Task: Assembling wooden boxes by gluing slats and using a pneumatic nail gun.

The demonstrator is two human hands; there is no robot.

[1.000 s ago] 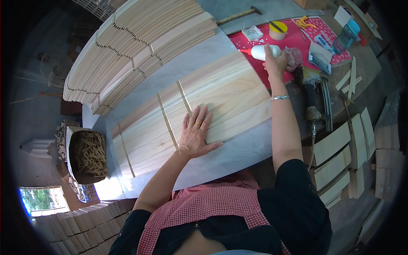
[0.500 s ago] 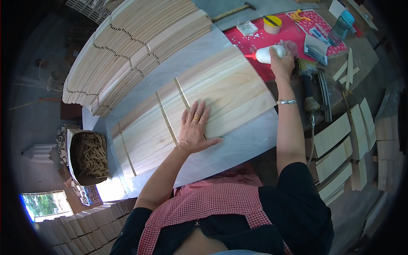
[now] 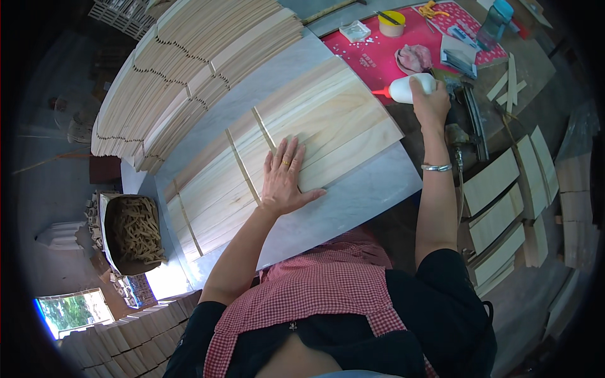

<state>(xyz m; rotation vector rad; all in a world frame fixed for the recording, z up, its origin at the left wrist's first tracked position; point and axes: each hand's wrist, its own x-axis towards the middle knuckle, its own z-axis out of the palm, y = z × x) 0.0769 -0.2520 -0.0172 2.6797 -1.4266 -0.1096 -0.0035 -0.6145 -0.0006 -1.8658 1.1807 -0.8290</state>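
Note:
My left hand (image 3: 285,179) lies flat on a pale wooden panel (image 3: 343,116), its fingers stretched out and the thumb spread to the side. Three narrow grooves cross the panel, two of them close to my fingertips. My right hand (image 3: 432,104) is wrapped round a white squeeze bottle (image 3: 403,90) with a red nozzle. The bottle is tilted nearly level just off the panel's far right corner, nozzle pointing left toward the panel. Part of the bottle is hidden by my fingers.
Stacked wooden slats (image 3: 189,69) rise behind the panel. A box of wood strips (image 3: 135,233) stands left. On a red mat (image 3: 372,66) are a yellow-lidded tub (image 3: 391,25), a crumpled pink cloth (image 3: 414,58) and a blue bottle (image 3: 495,25). An air tool (image 3: 474,120) lies at right.
My right hand has drawn the white squeeze bottle nearer to me and slightly right, uncovering the pink cloth. My left hand stays flat on the panel. The view has shifted a little.

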